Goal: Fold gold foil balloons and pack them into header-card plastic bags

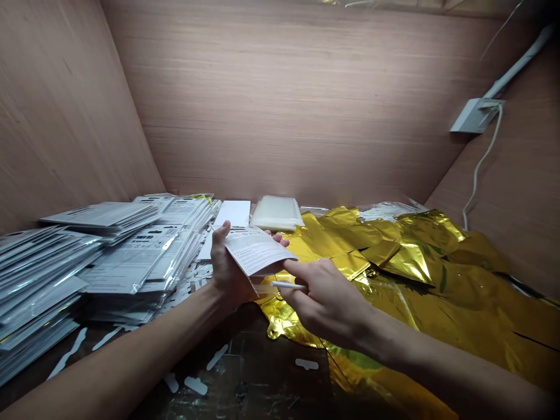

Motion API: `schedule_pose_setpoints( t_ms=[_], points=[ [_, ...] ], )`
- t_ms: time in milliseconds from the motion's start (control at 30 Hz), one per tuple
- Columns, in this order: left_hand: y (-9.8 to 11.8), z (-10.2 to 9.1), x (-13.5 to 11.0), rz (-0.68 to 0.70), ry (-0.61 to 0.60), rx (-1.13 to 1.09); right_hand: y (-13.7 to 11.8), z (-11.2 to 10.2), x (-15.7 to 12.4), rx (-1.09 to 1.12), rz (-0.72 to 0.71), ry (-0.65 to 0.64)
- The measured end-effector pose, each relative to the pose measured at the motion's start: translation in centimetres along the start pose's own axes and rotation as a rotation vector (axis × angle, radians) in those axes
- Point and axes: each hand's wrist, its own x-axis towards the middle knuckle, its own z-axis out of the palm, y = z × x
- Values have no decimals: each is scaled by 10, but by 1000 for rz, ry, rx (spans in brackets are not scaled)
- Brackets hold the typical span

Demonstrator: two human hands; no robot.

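My left hand [228, 265] grips a white printed card [256, 251], thumb up along its left edge and fingertips showing behind its right side. Just below the card, my right hand [326, 300] is closed around a thin white straw [286, 285] that points left toward the left palm. Both hands hover over the near edge of a heap of crumpled gold foil balloons [420, 262], which spreads across the right half of the desk.
Stacks of clear-bagged printed packs [131, 256] fill the left side. A blank white card [234, 213] and a pile of clear bags [276, 213] lie at the back. Small white punched tabs [306, 364] litter the dark desk. Wooden walls enclose it; a wall socket [475, 115] with cable is at right.
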Motion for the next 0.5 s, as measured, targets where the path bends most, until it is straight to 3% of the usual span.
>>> schedule_pose_setpoints(
  t_ms=[167, 500],
  points=[
    [3, -2, -2, 18, -81, 52, -2, 6, -4, -6, 11, -64],
    [8, -8, -1, 31, -254, 140, -7, 22, -20, -79, -196, -52]
  ],
)
